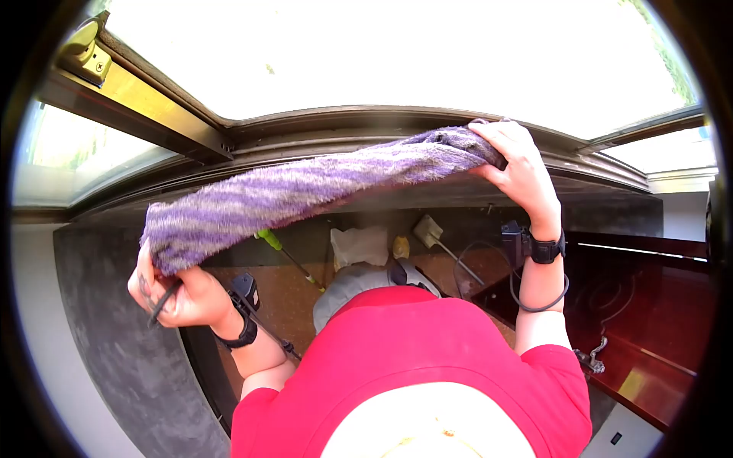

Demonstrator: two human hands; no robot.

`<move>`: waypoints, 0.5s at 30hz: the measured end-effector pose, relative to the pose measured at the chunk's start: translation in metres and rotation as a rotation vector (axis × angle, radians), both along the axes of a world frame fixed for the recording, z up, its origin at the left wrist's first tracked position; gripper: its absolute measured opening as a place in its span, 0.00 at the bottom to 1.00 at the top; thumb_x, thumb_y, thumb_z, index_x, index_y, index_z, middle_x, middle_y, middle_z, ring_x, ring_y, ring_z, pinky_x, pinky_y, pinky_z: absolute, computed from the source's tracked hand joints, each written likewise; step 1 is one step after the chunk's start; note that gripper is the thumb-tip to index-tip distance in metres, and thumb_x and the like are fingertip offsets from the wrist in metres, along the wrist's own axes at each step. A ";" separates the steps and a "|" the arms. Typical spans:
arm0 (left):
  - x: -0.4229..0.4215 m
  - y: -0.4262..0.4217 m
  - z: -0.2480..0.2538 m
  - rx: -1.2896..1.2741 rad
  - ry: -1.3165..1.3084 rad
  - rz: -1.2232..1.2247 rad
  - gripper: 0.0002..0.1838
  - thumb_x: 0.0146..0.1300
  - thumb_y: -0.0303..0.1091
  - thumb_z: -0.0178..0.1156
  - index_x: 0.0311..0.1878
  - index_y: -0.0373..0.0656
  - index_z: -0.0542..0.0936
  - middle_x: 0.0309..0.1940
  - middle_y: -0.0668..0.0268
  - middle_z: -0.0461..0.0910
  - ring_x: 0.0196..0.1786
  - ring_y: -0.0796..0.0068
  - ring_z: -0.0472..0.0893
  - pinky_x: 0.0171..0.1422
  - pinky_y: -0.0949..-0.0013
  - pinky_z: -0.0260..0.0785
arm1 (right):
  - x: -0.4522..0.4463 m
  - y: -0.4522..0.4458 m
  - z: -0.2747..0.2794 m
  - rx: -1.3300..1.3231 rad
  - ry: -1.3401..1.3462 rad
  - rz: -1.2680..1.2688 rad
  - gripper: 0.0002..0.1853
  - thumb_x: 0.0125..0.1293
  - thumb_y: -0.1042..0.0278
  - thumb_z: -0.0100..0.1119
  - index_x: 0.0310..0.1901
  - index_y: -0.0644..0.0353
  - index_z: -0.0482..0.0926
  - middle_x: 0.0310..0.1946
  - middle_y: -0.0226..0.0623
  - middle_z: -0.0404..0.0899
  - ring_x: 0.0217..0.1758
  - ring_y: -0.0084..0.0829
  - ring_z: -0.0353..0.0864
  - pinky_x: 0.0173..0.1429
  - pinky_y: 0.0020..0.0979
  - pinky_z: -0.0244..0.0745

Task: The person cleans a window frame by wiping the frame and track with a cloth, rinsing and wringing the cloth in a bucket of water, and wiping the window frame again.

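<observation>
A purple and grey striped towel [305, 187] is stretched between my hands, its length running from lower left to upper right in front of the window frame. My left hand [179, 298] is closed on the towel's lower-left end, with a thin dark strip showing at the fingers that I cannot identify. At the other end, where the cloth is bunched and twisted, my right hand [519, 164] grips it with the thumb underneath. Black wrist straps with small devices sit on both wrists, and a cable loops around the right forearm.
Beyond the towel is a bright window with a dark frame [397, 118] and a brass-coloured latch [92, 61] at upper left. Below lie a green-handled tool [271, 239], a white bag [359, 246] and a long-handled scoop-like tool [430, 229]. Dark red glossy furniture [641, 313] stands at right.
</observation>
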State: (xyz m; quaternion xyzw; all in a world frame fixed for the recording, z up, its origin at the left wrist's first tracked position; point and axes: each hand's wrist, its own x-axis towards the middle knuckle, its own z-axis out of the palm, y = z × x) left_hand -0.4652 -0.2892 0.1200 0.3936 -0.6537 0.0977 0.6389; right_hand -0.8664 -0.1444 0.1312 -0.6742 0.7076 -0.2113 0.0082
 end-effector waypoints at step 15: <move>-0.012 -0.047 -0.019 0.266 -0.411 -0.091 0.21 0.55 0.12 0.58 0.52 0.40 0.81 0.47 0.60 0.75 0.47 0.63 0.81 0.55 0.64 0.73 | 0.007 0.007 0.018 0.089 0.235 -0.298 0.23 0.54 0.61 0.70 0.50 0.62 0.81 0.41 0.45 0.81 0.48 0.45 0.79 0.56 0.41 0.72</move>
